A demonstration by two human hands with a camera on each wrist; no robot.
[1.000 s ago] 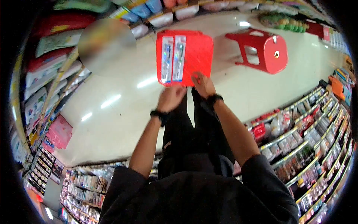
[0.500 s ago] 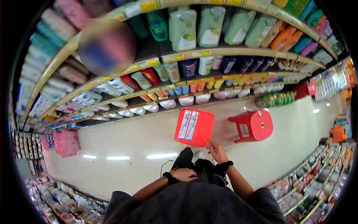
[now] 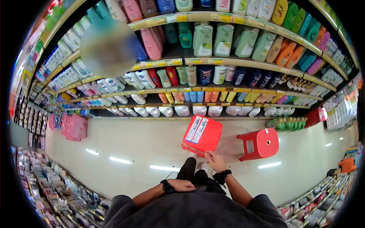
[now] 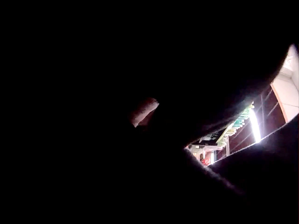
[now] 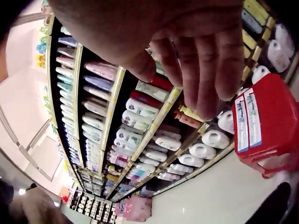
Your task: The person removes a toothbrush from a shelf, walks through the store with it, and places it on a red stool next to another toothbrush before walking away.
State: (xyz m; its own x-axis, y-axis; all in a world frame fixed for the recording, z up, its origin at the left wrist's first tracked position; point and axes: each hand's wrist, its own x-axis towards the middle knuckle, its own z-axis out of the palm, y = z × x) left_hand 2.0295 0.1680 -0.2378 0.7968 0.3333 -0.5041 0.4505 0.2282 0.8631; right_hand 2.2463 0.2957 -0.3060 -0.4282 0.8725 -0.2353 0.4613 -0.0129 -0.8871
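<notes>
Two packs (image 3: 200, 130) lying on a stool (image 3: 213, 133)
The left hand (image 3: 182, 185) is resting by the shirt (image 3: 186, 209), seemingly empty; the packs are lying side by side, looking light and slick, probably suiting a pinch along their long edges; the right hand (image 3: 215, 161) is hovering by the stool's near edge, fingers loose, holding nothing.

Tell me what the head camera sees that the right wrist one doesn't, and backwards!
Only the head view shows the rounded red plastic stool with splayed legs. Only the right wrist view shows the pale ceiling. Both show the person's bare right hand, the boxy red plastic thing, two slim white-and-blue packs on it, and rows of colourful plastic bottles.
</notes>
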